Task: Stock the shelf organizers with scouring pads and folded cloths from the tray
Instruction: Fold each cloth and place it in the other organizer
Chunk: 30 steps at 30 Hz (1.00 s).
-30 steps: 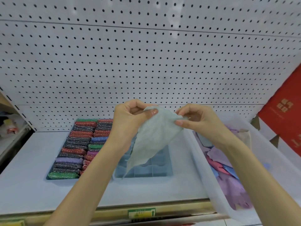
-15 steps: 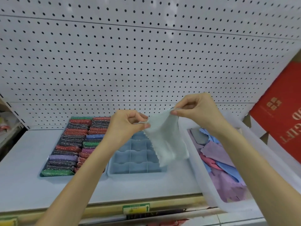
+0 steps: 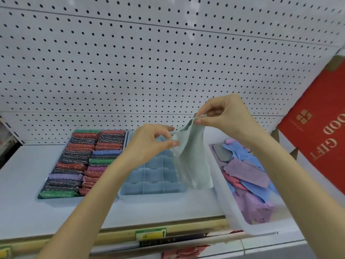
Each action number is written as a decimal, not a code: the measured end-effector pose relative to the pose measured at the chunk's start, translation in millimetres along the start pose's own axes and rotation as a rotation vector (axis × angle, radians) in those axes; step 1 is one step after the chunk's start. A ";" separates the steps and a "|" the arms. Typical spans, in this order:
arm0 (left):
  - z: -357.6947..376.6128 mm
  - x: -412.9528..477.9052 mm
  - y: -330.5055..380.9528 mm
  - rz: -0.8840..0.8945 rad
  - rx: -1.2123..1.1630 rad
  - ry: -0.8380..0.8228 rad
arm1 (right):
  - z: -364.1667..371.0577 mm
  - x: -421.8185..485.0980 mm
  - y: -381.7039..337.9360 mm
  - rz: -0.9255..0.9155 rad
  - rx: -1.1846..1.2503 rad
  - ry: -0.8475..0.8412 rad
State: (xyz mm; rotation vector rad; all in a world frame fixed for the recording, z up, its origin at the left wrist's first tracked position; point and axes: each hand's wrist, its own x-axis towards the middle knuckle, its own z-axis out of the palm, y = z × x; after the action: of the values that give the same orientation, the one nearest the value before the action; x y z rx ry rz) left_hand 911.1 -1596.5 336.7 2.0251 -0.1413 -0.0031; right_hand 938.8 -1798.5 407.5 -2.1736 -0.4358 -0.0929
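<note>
Thumb and forefinger (image 3: 200,120) of the right hand (image 3: 225,116) pinch the top corner of a pale green cloth (image 3: 192,159). The fingers of the left hand (image 3: 147,144), lower and to the left, pinch a neighbouring edge between thumb and forefinger. Both grips are light and use the fingertips only, and the other fingers are curled clear of the fabric.

The cloth hangs unfolded in the air from these two points, touching nothing below. Holding it this way lets its weight pull it flat, so the edges can probably be matched for a fold. It hangs above the right edge of the empty organizer (image 3: 153,176), which sits at the middle of the shelf (image 3: 22,184) near its front edge. The drop into a compartment would therefore be short.

The clear tray (image 3: 261,229) stands just beside that organizer at the shelf's right end, with its near corner out past the front edge. It holds loose cloths (image 3: 248,176) in purple, blue, pink and grey, within reach of the right hand. The left organizer (image 3: 126,139) is packed with scouring pads (image 3: 82,159) in two rows. By this evidence the pads are stocked and the cloths have barely begun.

A pegboard (image 3: 149,62) backs the shelf, and a red box (image 3: 321,128) leans at the far right.
</note>
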 end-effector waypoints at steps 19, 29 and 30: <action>-32.1 -3.4 35.5 0.071 -0.142 0.201 | -9.5 -6.1 8.9 0.002 0.088 0.121; -43.4 -2.2 54.7 0.105 -0.085 0.158 | -11.0 -9.7 6.2 -0.018 0.130 0.216; -43.4 -2.0 55.1 0.104 -0.075 0.156 | -11.4 -10.6 5.9 -0.019 0.132 0.223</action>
State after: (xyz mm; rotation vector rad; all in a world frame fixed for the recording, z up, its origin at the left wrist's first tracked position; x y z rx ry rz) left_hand 906.4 -1581.5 405.2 1.9331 -0.1445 0.2119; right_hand 932.0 -1813.7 407.5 -2.0027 -0.3249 -0.3057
